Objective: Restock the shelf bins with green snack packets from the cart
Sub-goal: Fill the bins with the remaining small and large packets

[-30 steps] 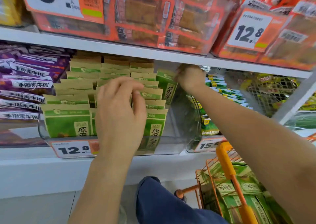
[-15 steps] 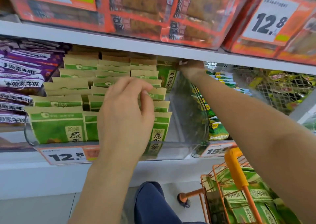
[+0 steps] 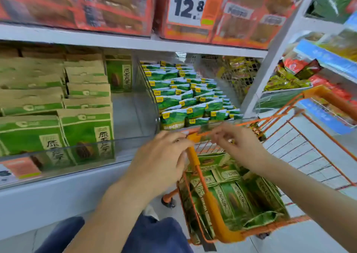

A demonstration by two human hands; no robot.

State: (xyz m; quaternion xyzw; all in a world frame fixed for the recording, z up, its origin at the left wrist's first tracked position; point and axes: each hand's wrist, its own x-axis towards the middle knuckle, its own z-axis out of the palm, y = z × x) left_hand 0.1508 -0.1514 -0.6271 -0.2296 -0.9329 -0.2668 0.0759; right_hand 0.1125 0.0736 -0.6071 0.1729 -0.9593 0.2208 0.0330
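Both hands hang over the orange wire cart (image 3: 218,227), which serves as the landmark here. The left hand (image 3: 160,162) is above the cart's near-left corner, beside its orange handle (image 3: 210,196), with its fingers (image 3: 173,146) loosely curled and close together, holding nothing that can be seen. The right hand (image 3: 239,146) is above the middle of the cart, its fingers (image 3: 222,134) bent and slightly spread; motion blur hides whether anything is pinched between them, so I cannot tell. The two hands are near each other but do not touch. Inside the cart lie the green snack packets (image 3: 229,194), stacked on edge and leaning, filling the lower part of the basket. To the left of the cart, on the shelf (image 3: 135,44), stands the clear shelf bin (image 3: 133,117) holding more of the same green packets with brown paper tops (image 3: 85,129) in rows; the right-hand part of that bin, nearest the cart, is bare except for one packet standing at the back (image 3: 119,75). Directly behind the cart, a neighbouring bin holds small green and white sachets (image 3: 185,102) in rows. Above the cart, on the upper shelf, are orange-red packs (image 3: 114,5) and a price tag reading 12.8 (image 3: 188,3). Below the cart's left side, dark blue trouser legs (image 3: 154,233) show over the pale floor.
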